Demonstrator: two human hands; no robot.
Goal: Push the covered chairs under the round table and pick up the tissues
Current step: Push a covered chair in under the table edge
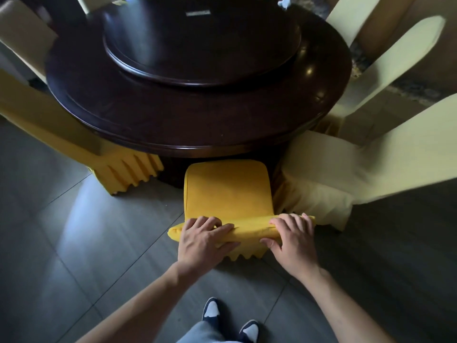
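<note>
I stand at the six o'clock side of the round table (197,120), looking down at a yellow covered chair (228,191) right in front of me. My left hand (202,240) grips the top edge of the chair's back toward its left end, fingers curled over the front and thumb lying along the fabric. My right hand (293,237) holds the same edge toward its right end, fingers draped over the top and thumb pressed against the back. Both hands are closed on the yellow cover, well apart from each other.

The chair's seat points toward twelve o'clock, and its front edge sits just under the table's dark rim. A raised turntable (201,43) takes up the middle of the tabletop. At about nine o'clock from my chair stands another yellow chair (74,142), angled, its pleated skirt near the table's edge. At about three o'clock a cream chair (346,174) stands just beside mine, its skirt touching the yellow cover near my right hand. A second cream chair (385,78) stands farther round at two o'clock.

At the far one o'clock edge of the view, beyond the table, lies something small and white, perhaps tissues (284,1), too blurred to be sure. My feet in dark shoes (211,311) stand on the grey tiled floor (74,256) at six o'clock.
</note>
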